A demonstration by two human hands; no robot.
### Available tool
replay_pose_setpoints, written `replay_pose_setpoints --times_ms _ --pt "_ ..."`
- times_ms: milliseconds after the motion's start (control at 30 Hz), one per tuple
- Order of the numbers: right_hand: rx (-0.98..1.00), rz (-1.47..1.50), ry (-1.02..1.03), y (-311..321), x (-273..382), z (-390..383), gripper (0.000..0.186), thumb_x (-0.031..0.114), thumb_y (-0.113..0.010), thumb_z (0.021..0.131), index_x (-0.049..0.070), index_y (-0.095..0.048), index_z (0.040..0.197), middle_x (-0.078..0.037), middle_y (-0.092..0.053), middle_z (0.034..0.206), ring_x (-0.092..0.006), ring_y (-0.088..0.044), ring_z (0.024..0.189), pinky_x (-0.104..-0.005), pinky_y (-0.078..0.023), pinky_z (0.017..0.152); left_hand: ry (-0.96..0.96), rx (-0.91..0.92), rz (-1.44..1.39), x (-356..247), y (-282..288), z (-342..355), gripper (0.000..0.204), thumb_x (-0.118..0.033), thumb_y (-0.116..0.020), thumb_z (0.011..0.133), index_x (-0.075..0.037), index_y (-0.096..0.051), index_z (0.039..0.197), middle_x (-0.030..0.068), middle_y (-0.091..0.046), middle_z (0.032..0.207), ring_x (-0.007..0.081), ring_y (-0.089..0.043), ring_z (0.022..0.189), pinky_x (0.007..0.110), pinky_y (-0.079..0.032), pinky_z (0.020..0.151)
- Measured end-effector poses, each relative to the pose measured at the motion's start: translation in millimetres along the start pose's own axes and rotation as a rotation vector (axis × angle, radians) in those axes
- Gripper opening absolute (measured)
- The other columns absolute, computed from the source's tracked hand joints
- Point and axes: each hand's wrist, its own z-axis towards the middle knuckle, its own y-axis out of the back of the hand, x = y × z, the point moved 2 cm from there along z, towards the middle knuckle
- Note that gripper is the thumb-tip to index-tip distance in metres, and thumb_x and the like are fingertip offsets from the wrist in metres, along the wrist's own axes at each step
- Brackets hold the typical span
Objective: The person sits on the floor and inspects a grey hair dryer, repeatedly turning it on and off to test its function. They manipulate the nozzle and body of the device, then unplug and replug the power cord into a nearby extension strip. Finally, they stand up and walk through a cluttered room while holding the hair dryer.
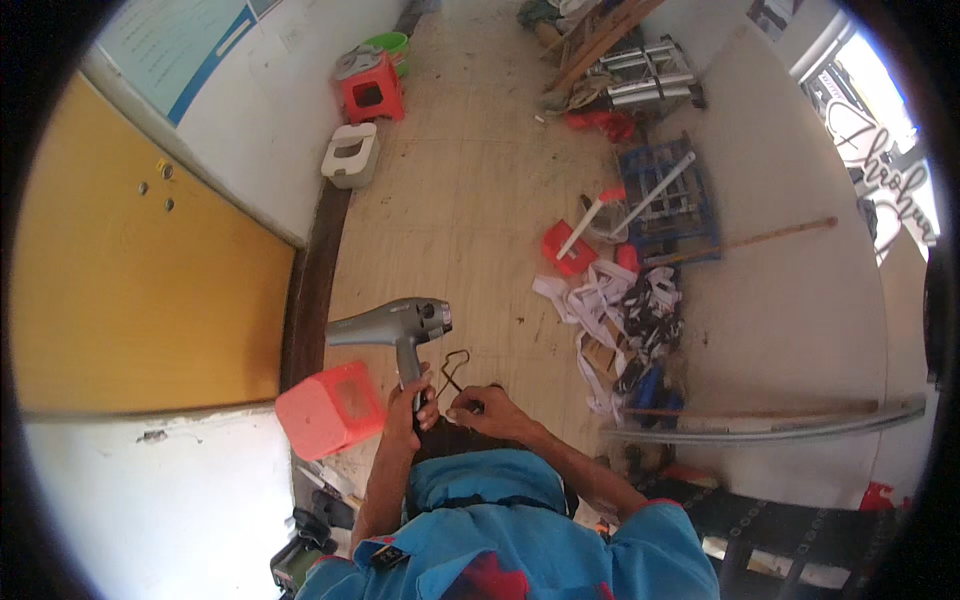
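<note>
My left hand [408,405] is shut around the handle of a grey heat gun [395,325]. The gun is upright and its nozzle points left. My right hand [487,407] is close beside it, fingers pinched on the black cord [456,365], which loops up just right of the handle. Both hands are held in front of my blue shirt, above the tiled floor. What lies under the right fingers is hidden.
A red plastic stool [330,408] stands just left of my hands. Further off are a second red stool [372,92], a white stool [350,155], a blue crate [668,200], a red dustpan [568,245], a heap of white strips [605,300], a folded ladder [645,75] and a long metal pipe [770,430].
</note>
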Motion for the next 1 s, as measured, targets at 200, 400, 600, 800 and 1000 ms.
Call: replay_pose_setpoints --times_ms 200,400,600,800,1000 --pt "-0.075 0.005 -0.012 104 32 130 0.028 0.025 -0.067 0.099 -0.003 -0.070 0.105 -0.007 -0.071 0.084 -0.0123 -0.067 0.077 -0.0299 -0.053 0.068 0.010 -0.038 0.098 -68 -46 100 0.052 -0.011 -0.071 0.089 -0.004 -0.050 0.136 0.0078 -0.059 0.073 0.0108 -0.044 0.040 0.026 -0.031 0.034" --pt "-0.142 -0.015 -0.148 179 64 280 0.046 0.040 -0.057 0.105 -0.005 -0.069 0.105 -0.008 -0.071 0.080 -0.0130 -0.065 0.074 -0.0287 -0.051 0.062 0.039 0.059 0.217 -181 -102 251 0.047 -0.012 -0.071 0.088 -0.003 -0.052 0.130 0.0082 -0.059 0.074 0.0105 -0.045 0.041 0.026 -0.032 0.035" --pt "-0.379 0.390 -0.150 263 121 391 0.054 0.050 -0.052 0.104 -0.002 -0.068 0.108 -0.009 -0.072 0.085 -0.0153 -0.065 0.071 -0.0314 -0.053 0.062 0.091 0.259 0.385 -312 -192 372 0.047 -0.010 -0.068 0.089 -0.001 -0.049 0.131 0.0076 -0.059 0.073 0.0110 -0.047 0.042 0.027 -0.035 0.036" --pt "-0.406 0.634 -0.125 353 135 507 0.061 0.053 -0.051 0.104 -0.003 -0.065 0.120 -0.011 -0.070 0.106 -0.0180 -0.064 0.097 -0.0354 -0.053 0.081 0.224 0.419 0.561 -379 -272 496 0.035 -0.009 -0.067 0.089 -0.001 -0.051 0.120 0.0066 -0.059 0.071 0.0109 -0.050 0.043 0.028 -0.037 0.035" --pt "-0.559 0.824 -0.283 462 124 676 0.046 0.044 -0.066 0.097 0.002 -0.063 0.114 -0.011 -0.068 0.099 -0.0221 -0.066 0.090 -0.0381 -0.056 0.077 0.000 0.418 0.776 -426 -347 629 0.043 -0.008 -0.068 0.087 0.000 -0.047 0.124 0.0071 -0.060 0.071 0.0132 -0.053 0.044 0.029 -0.041 0.037"
